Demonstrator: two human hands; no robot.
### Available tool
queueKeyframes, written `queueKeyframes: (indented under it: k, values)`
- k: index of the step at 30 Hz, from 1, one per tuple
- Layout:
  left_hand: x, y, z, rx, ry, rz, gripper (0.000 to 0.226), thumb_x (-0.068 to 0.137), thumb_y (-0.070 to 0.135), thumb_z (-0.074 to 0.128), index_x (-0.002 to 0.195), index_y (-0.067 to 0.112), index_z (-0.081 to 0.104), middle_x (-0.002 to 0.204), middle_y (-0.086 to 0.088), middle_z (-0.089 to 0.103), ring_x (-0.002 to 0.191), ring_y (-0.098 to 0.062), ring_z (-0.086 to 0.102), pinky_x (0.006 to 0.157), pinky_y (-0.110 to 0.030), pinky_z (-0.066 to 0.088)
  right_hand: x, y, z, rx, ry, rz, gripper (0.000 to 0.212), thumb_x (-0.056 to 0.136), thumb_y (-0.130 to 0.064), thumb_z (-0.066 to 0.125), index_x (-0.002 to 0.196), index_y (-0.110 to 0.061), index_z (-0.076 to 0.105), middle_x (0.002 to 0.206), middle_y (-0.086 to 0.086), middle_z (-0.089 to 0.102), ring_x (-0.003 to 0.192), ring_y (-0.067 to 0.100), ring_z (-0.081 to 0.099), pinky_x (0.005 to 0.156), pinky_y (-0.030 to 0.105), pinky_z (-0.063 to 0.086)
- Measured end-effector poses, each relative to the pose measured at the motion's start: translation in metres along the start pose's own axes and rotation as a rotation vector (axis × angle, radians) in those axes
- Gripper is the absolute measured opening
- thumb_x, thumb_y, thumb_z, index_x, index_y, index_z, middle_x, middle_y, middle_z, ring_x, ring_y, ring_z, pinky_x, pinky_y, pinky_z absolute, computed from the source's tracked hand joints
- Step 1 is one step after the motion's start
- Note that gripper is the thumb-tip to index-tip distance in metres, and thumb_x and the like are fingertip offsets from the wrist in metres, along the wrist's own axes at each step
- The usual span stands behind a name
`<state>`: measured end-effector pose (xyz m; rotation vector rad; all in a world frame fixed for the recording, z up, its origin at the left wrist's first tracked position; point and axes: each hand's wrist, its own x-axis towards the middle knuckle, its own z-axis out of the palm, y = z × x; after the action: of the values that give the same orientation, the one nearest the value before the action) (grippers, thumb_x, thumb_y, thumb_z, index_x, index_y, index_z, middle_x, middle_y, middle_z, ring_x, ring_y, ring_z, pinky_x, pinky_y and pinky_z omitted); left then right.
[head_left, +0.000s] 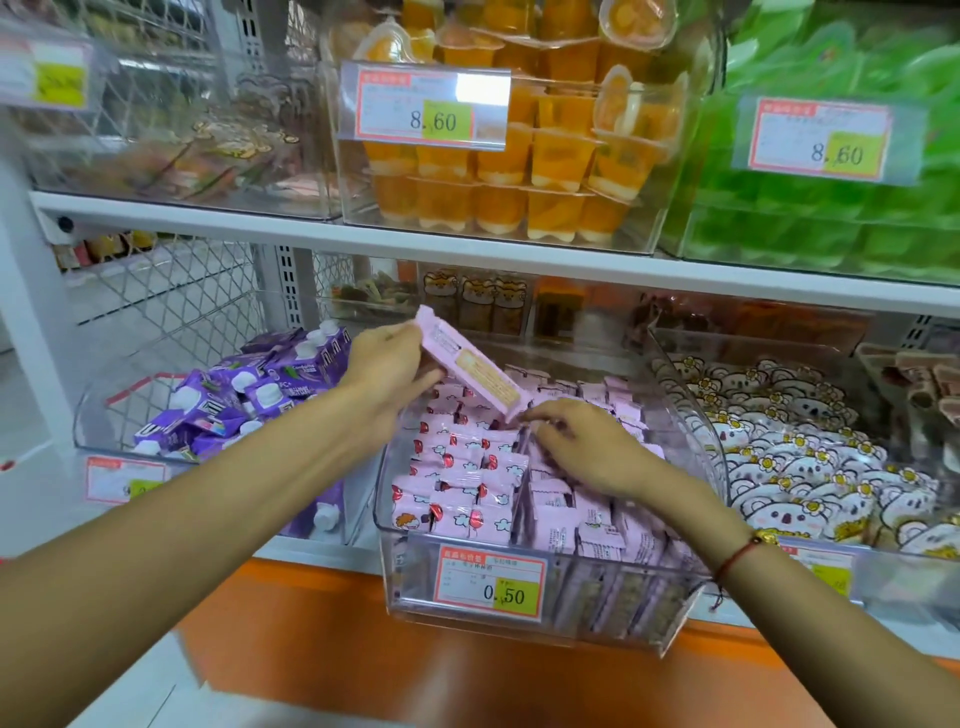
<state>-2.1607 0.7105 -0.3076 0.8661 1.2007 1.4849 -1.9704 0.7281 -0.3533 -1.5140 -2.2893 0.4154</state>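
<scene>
Head view: left hand (387, 364) grips long pink wafer packet (470, 371) at upper end, tilted above clear bin (597, 618). Packet pale pink, picture of beige wafer on face. Right hand (582, 449) fingers bent among small pink packets (457, 483) inside bin; cannot tell whether grasping. Price tag (491, 582) on bin front: 0.50.

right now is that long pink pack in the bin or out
Out: the left hand holds the pink pack tilted above the clear bin.
</scene>
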Motion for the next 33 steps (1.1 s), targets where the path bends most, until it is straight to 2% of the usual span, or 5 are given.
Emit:
queueKeyframes:
  k: [4, 13, 17, 23, 33]
  values:
    - [-0.029, -0.004, -0.026, -0.126, 0.054, 0.025, 0.024, 0.099, 0.015, 0.046, 0.084, 0.011, 0.064, 0.075, 0.0, 0.071, 0.074, -0.007, 0.066, 0.062, -0.016, 0.056, -0.007, -0.021, -0.015, 0.233, 0.421, -0.017, 0.024, 0.098, -0.029, 0.043, 0.109, -0.02, 0.062, 0.108, -0.005, 0.066, 0.092, 0.01, 0.059, 0.076, 0.022, 0.046]
    - [-0.046, -0.006, -0.039, -0.364, -0.087, -0.101, 0.022, 0.095, 0.023, 0.053, 0.089, 0.006, 0.066, 0.081, -0.006, 0.075, 0.076, -0.012, 0.072, 0.057, -0.021, 0.057, -0.038, -0.07, -0.002, 0.188, 0.393, -0.377, 0.04, 0.082, -0.015, 0.07, 0.118, -0.025, 0.056, 0.108, -0.011, 0.064, 0.095, 0.01, 0.059, 0.077, 0.032, 0.049]
    - [-0.044, -0.006, -0.043, -0.154, -0.233, 0.031, 0.028, 0.091, 0.044, 0.051, 0.103, 0.023, 0.065, 0.098, 0.006, 0.073, 0.096, -0.009, 0.069, 0.07, -0.024, 0.058, -0.036, -0.07, -0.01, 1.076, -0.079, -0.013, 0.029, 0.072, -0.031, 0.071, 0.098, -0.018, 0.065, 0.077, 0.001, 0.071, 0.058, 0.01, 0.06, 0.057, 0.021, 0.05]
    - [-0.051, -0.008, -0.04, 0.026, -0.313, 0.177, 0.032, 0.082, 0.033, 0.065, 0.112, 0.022, 0.064, 0.103, 0.003, 0.073, 0.1, -0.01, 0.067, 0.078, -0.022, 0.056, -0.038, -0.062, -0.012, 1.259, -0.336, 0.061, 0.017, 0.075, -0.037, 0.065, 0.082, -0.025, 0.075, 0.081, 0.005, 0.068, 0.069, 0.017, 0.059, 0.064, 0.021, 0.051]
    - [-0.042, -0.016, -0.017, -0.013, -0.127, 0.126, 0.04, 0.083, 0.034, 0.067, 0.112, 0.007, 0.061, 0.097, -0.004, 0.074, 0.086, -0.01, 0.071, 0.064, -0.017, 0.056, -0.032, -0.056, -0.015, 1.257, 0.134, 0.008, 0.037, 0.074, -0.037, 0.068, 0.106, -0.017, 0.067, 0.094, -0.002, 0.073, 0.083, 0.01, 0.068, 0.067, 0.016, 0.052]
